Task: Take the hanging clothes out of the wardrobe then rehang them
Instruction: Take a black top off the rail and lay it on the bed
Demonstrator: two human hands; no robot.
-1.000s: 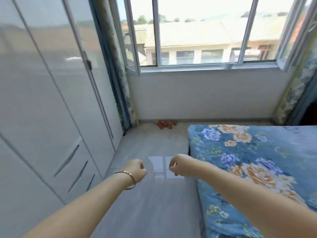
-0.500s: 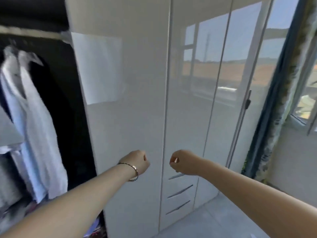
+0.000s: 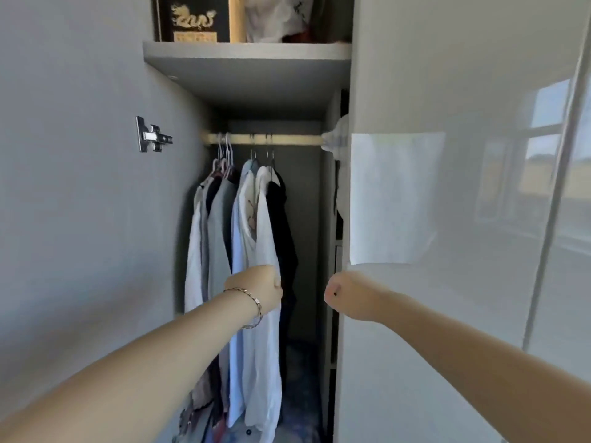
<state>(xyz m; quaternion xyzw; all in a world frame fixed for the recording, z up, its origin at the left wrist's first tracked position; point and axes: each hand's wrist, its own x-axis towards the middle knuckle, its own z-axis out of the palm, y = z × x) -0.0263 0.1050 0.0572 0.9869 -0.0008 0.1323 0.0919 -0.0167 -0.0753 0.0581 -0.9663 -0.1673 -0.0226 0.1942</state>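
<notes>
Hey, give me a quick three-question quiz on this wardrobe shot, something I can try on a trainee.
1. True or false: the rail is bare.
2. What stands on the shelf above the rail? A: a black box with a gold dragon. B: a pair of boots. C: a stack of plates.
3. Which wrist wears the bracelet?

Key
1. False: clothes hang from it on hangers.
2. A.
3. The left one, just behind the left hand.
</notes>
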